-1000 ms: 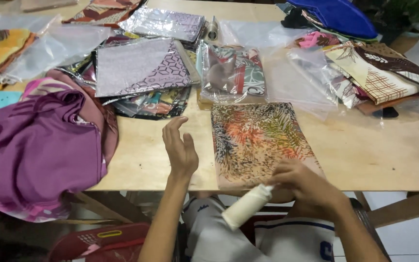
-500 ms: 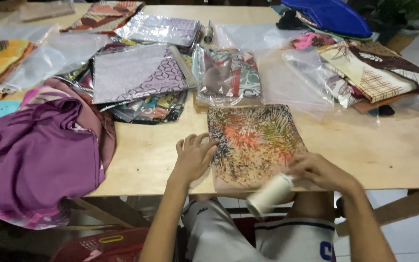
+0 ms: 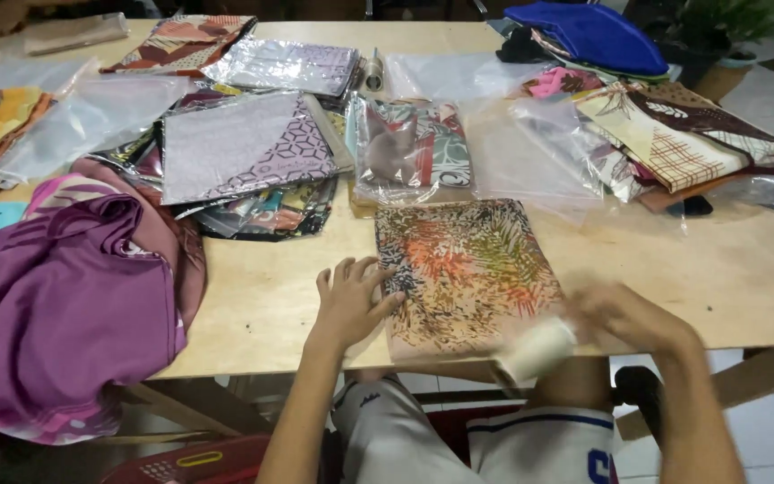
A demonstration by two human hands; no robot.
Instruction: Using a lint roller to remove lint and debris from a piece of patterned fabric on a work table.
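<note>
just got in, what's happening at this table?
A person sits at a wooden table. The left hand presses flat on the edge of a folded patterned cloth; the right hand, blurred, holds a white roller at its lower right corner. Bagged fabrics and a purple cloth lie around.

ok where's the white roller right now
In the head view the white roller is in the right hand at the table's near edge, on the lower right corner of the folded patterned cloth.
</note>
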